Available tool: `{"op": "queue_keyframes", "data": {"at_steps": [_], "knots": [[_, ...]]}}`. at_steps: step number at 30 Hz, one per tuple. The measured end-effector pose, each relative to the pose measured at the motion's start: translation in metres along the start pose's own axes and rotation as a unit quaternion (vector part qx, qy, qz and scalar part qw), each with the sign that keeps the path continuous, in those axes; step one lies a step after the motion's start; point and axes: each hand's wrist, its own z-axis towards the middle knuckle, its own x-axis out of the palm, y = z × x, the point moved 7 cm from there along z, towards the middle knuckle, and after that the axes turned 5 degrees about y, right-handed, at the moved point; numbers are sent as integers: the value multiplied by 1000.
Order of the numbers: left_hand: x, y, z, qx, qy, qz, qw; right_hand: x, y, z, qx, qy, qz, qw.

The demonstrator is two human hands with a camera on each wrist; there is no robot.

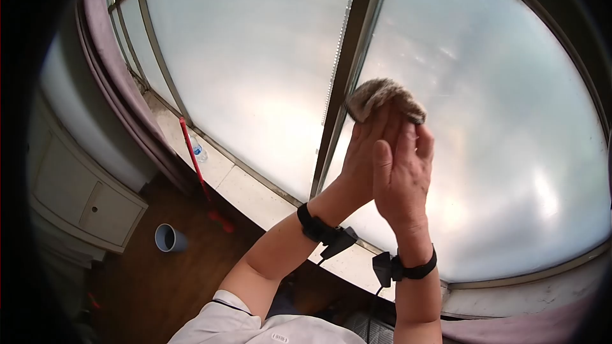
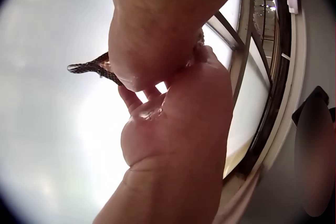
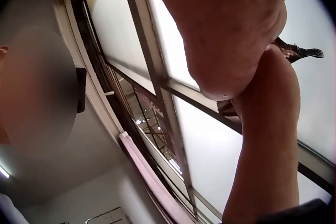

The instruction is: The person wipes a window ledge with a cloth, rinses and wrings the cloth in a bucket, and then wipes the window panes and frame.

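A folded brown fuzzy cloth (image 1: 384, 97) lies against the frosted window pane (image 1: 510, 114), just right of the dark upright frame bar (image 1: 344, 57) in the head view. My left hand (image 1: 364, 150) presses on the cloth with its fingers extended. Over it lies my right hand (image 1: 408, 169), its fingers straight and reaching up to the cloth's lower edge. The two hands overlap, so part of the left fingers is hidden. One edge of the cloth (image 2: 94, 67) sticks out past the hands in the left wrist view, and the cloth's dark edge (image 3: 304, 53) shows in the right wrist view.
A pale sill (image 1: 255, 191) runs below the window, with a clear plastic bottle (image 1: 199, 152) on it. A red stick (image 1: 194, 159) leans there. On the wooden floor stands a blue-grey bucket (image 1: 180, 240), near a white cabinet (image 1: 76, 185). A pink curtain (image 1: 121, 102) hangs left.
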Motion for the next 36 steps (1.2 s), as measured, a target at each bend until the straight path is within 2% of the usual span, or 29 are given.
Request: {"op": "queue_keyframes", "data": {"at_steps": [6, 9, 13, 16, 17, 18, 19, 20, 22, 23, 25, 27, 29, 31, 33, 36], "knots": [[77, 49, -123, -76, 121, 57, 988, 103, -29, -67, 45, 180, 3, 983], [94, 53, -161, -95, 138, 32, 985, 134, -50, -102, 57, 212, 31, 975], [83, 43, -154, -85, 136, 4, 987, 129, -51, -108, 73, 178, 71, 979], [50, 29, -94, -19, 72, 16, 997, 83, -26, -63, 23, 103, 129, 986], [36, 29, -74, -13, 30, -47, 998, 65, -17, -46, 2, 79, 124, 989], [28, 27, -55, -5, 22, -50, 999, 49, -11, -31, -8, 54, 132, 990], [4, 22, -29, -12, 5, -84, 996, 37, -10, -21, 34, 38, 186, 981], [-3, 15, -16, 60, -22, 0, 998, 30, -10, -15, 60, 24, 165, 984], [-2, 18, -9, 45, -30, 19, 998, 23, -6, -5, -2, 9, 149, 989], [5, 18, -12, 57, -30, 49, 997, 23, -9, -7, 27, 14, 179, 983], [39, 32, -41, 20, 17, 108, 994, 32, -17, -23, 37, 42, 177, 983], [73, 37, -87, -1, 81, 131, 988, 60, -37, -55, 93, 109, 187, 972], [105, 36, -146, 9, 146, 123, 981, 91, -65, -99, 136, 151, 224, 953], [124, 28, -188, -19, 186, 18, 982, 123, -94, -148, 162, 135, 231, 950], [143, 9, -215, -26, 280, -24, 959, 138, -122, -195, 189, 119, 216, 950], [149, -33, -204, 52, 268, -38, 961, 112, -150, -222, 224, 58, 241, 943]]}}
